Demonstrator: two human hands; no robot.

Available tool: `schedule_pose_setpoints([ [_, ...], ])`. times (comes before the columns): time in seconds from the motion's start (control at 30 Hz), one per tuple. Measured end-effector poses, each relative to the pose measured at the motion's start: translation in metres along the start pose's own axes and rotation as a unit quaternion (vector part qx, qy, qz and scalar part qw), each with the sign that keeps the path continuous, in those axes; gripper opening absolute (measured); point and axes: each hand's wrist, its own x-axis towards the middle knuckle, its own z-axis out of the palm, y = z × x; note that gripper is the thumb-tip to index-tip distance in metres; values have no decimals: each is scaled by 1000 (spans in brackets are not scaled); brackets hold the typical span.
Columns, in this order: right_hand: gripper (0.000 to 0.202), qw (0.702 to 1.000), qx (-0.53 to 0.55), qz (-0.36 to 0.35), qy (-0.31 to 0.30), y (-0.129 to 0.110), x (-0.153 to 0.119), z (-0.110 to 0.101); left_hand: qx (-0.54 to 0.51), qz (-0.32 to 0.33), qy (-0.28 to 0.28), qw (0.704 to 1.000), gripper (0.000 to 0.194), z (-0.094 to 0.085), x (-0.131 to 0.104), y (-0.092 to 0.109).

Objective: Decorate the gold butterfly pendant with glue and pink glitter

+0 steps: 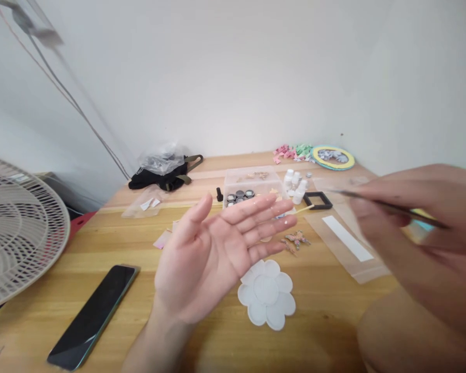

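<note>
My left hand (213,248) is raised over the middle of the table, palm up, its fingers stretched out. Tiny whitish specks show on its fingers. At the right, my right hand (415,233) is closed around a thin dark pointed tool (396,208), whose pale tip points left. Blur hides whether the tool is a slim brush or tweezers. Partly behind the left hand lies a white flower-shaped palette (266,290). Beyond the fingertips are butterfly-shaped pieces (297,238) and a thin yellowish stick (305,209).
Small round pots (239,196) sit by a clear plastic box (252,176). White bottles (295,181), a black square frame (317,200) and a white strip (347,238) on clear film are right. A phone (95,313) and a fan (19,233) are left; a black bag (159,176) lies behind.
</note>
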Motion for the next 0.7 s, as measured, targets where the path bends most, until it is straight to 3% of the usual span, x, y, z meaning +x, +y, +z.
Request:
schedule_pose_setpoints([
  [0.13,13,998,11,-65,-15,-24,5,14,7,11,4,1000,63,1,-1,0],
  [0.3,13,995,25,-99,-16,-23,7,25,29,27,3,999,62,3,-3,-2],
  [0.57,15,995,12,-95,-6,-20,8,21,59,42,7,997,60,5,-2,-3],
  [0.7,12,999,-19,-42,0,-19,5,14,69,46,7,997,60,6,-3,-3],
])
